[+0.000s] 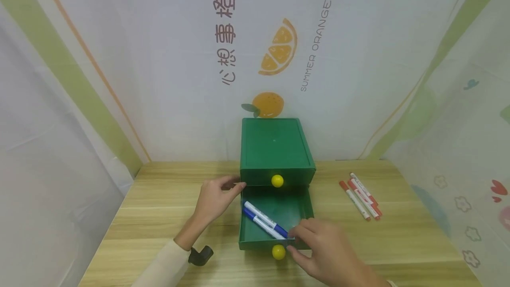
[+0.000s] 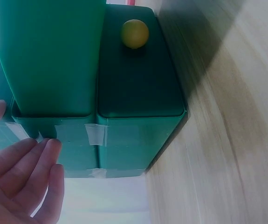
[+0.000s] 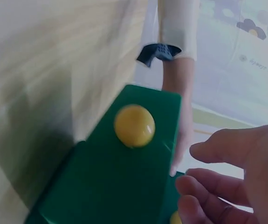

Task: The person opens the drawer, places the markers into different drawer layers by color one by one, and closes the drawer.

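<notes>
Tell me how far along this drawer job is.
Looks done: the green drawer is open, with two blue markers inside. In hand: the right hand is at the drawer's front, apparently holding nothing; the left hand is beside the cabinet. Possibly left: shutting the drawer and storing the red markers on the table.

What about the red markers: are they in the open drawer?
No, the red markers lie on the table, right of the open drawer.

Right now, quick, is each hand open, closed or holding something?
Left hand: open, at the side of the cabinet.
Right hand: open, holding nothing, at the front of the drawer.
</notes>
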A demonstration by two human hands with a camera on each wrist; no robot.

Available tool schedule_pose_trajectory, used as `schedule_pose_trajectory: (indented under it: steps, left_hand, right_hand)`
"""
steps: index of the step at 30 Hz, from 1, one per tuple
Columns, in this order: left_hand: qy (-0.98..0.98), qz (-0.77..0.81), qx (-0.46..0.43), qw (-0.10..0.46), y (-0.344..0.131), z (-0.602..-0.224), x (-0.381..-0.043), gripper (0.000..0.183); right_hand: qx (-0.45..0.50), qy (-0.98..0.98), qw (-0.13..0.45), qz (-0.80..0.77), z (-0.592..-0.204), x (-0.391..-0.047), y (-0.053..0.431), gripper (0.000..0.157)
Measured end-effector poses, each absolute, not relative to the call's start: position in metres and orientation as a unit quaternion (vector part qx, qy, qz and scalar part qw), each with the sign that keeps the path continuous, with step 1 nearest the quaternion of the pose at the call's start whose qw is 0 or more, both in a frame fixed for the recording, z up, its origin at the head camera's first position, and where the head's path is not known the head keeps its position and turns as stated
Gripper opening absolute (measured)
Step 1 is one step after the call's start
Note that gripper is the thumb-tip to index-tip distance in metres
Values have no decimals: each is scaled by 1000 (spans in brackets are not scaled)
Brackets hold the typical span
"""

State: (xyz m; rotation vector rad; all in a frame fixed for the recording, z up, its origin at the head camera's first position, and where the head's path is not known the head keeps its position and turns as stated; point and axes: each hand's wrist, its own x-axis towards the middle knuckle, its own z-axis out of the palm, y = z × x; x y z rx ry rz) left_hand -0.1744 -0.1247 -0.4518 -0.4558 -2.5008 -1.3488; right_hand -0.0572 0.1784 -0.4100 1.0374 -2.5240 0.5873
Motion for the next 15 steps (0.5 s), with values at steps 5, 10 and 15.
schedule_pose_trajectory:
  steps: [5, 10, 15]
  left_hand:
    - [-862, -464, -153, 130, -125, -451, -174, 28]
    - [-862, -466, -152, 131, -125, -452, -174, 28]
    - [-860, -467, -157, 136, -125, -453, -175, 27]
  right_hand:
    - [388, -875, 197, 213, -425, -51, 178, 30]
    - [401, -874, 202, 185, -435, -48, 176, 32]
    - [410, -872, 223, 149, -443, -48, 172, 36]
